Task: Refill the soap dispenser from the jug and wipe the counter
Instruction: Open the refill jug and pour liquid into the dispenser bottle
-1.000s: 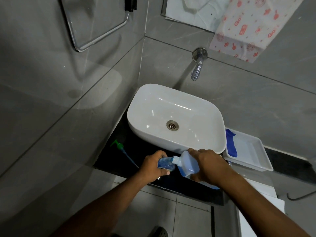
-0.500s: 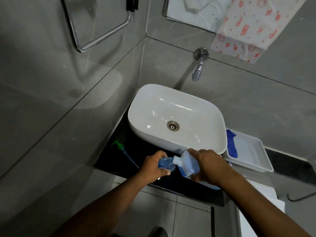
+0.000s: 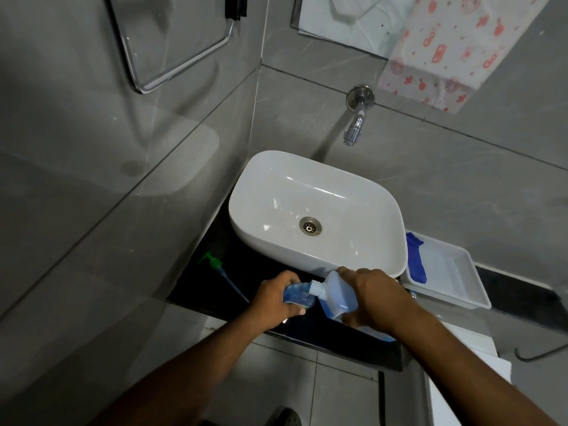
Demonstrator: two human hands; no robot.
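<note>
My left hand grips the clear soap dispenser bottle, which holds blue liquid, on the black counter in front of the sink. My right hand holds the translucent jug of blue soap, tipped left so its white spout meets the bottle's mouth. The dispenser's green pump with its long tube lies on the counter to the left. A blue cloth hangs over the edge of a white tray at the right.
A white basin fills the counter behind my hands, under a chrome wall tap. Grey tiled walls close in on the left and back. A chrome towel rail hangs on the left wall. A white unit stands lower right.
Both hands, the jug and the bottle stay in the same pouring pose; only the camera shifts very slightly.
</note>
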